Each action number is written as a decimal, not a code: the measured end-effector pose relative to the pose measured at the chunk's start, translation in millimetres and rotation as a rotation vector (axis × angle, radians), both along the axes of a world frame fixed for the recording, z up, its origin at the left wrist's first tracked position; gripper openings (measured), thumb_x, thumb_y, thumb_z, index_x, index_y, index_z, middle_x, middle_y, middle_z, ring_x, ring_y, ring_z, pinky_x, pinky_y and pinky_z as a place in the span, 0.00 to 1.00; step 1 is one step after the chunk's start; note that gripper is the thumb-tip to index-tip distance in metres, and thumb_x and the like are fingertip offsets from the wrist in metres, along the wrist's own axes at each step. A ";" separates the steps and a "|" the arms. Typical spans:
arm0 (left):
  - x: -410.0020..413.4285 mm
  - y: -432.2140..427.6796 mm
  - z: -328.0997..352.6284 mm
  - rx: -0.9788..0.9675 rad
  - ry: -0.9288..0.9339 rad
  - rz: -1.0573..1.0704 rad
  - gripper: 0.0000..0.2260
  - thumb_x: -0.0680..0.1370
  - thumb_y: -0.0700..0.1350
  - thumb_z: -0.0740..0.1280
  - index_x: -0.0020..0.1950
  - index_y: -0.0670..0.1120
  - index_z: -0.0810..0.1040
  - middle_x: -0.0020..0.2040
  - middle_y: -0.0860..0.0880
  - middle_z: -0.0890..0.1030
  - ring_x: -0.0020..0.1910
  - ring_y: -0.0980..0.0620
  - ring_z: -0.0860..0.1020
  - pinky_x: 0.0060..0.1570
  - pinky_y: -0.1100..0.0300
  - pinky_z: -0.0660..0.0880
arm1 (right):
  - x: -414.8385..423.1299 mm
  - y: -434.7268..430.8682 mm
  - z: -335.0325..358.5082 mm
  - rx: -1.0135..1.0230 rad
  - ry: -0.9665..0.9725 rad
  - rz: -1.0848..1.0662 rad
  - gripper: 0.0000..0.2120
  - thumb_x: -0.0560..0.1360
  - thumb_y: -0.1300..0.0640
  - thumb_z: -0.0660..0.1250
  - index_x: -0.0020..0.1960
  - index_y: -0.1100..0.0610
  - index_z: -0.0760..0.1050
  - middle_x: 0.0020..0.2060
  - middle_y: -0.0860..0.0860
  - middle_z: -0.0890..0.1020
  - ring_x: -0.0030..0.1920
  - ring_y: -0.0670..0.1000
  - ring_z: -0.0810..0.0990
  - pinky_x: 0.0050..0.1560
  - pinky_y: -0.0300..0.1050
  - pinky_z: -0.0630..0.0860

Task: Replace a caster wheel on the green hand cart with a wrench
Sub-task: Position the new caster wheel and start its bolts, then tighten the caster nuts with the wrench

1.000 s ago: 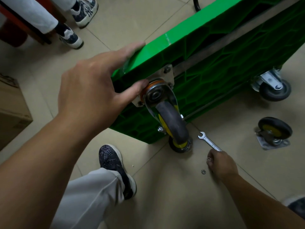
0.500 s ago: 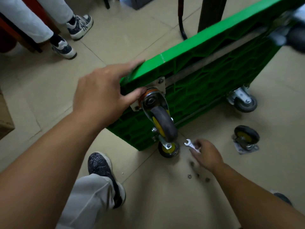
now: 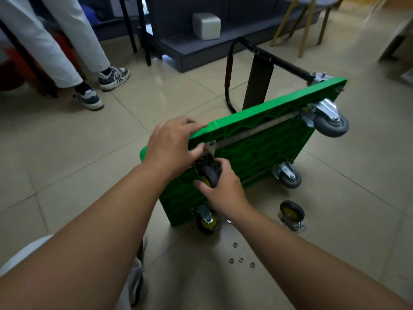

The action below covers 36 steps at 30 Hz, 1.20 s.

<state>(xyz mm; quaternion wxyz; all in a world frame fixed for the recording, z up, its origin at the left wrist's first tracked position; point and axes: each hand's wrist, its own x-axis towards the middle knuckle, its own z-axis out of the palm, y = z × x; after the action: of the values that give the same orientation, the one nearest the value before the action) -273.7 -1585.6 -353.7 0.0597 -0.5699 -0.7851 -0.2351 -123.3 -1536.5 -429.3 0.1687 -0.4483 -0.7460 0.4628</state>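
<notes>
The green hand cart stands on its long edge with its ribbed underside facing me. My left hand grips the upper edge near the close corner, with the thumb against the mounting plate of the upper caster wheel, which has a dark tyre and a yellow hub. My right hand curls around that wheel from below. A loose caster lies on the tiles to the right. A small silver tip, perhaps the wrench, shows on the floor under my right wrist.
Several small nuts or washers lie on the floor near me. Three other casters stay on the cart. A person's legs and sneakers stand at the left. Stool legs and dark furniture are behind.
My right hand has left the wrench on the floor and come up to hold the upper caster wheel. The view has pulled back and up; my left hand has stayed on the cart's edge.
</notes>
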 end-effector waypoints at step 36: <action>126.9 83.0 -91.9 -0.489 0.007 -0.480 0.25 0.79 0.61 0.67 0.76 0.61 0.69 0.59 0.59 0.81 0.62 0.55 0.76 0.50 0.57 0.76 | 277.9 116.8 -45.6 -0.040 -0.749 -0.371 0.18 0.67 0.50 0.77 0.46 0.52 0.69 0.42 0.50 0.75 0.47 0.57 0.80 0.41 0.43 0.70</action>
<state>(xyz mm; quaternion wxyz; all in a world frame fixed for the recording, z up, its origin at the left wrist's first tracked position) -146.8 -1502.6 -445.6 -0.1332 -0.7368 -0.6613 -0.0451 154.6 -1419.7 -475.0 -0.0423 -0.7156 -0.6532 0.2438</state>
